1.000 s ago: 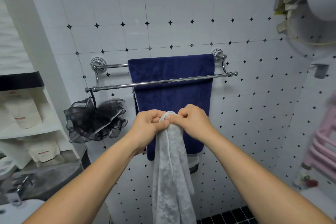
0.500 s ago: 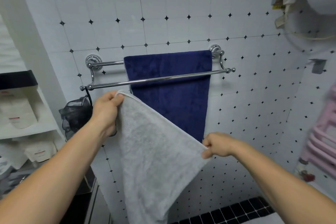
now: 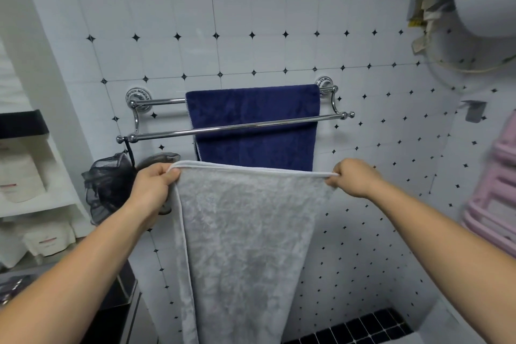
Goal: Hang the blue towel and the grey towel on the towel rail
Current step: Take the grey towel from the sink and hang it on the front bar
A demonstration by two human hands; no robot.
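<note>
Both hands, left hand [image 3: 155, 184] and right hand [image 3: 354, 177], pinch the soft grey towel [image 3: 245, 246] by its top corners, its edge parallel below the chrome double towel rail [image 3: 237, 127].

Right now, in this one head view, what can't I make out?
Head view only:
grey towel: lower end cut off by the bottom edge.
blue towel: bottom hem hidden behind the grey towel.
black bath sponge: right part hidden by the left hand.
pink rack: blurred, cut off by the right edge.
white packs at left: labels too blurred to read.
</note>
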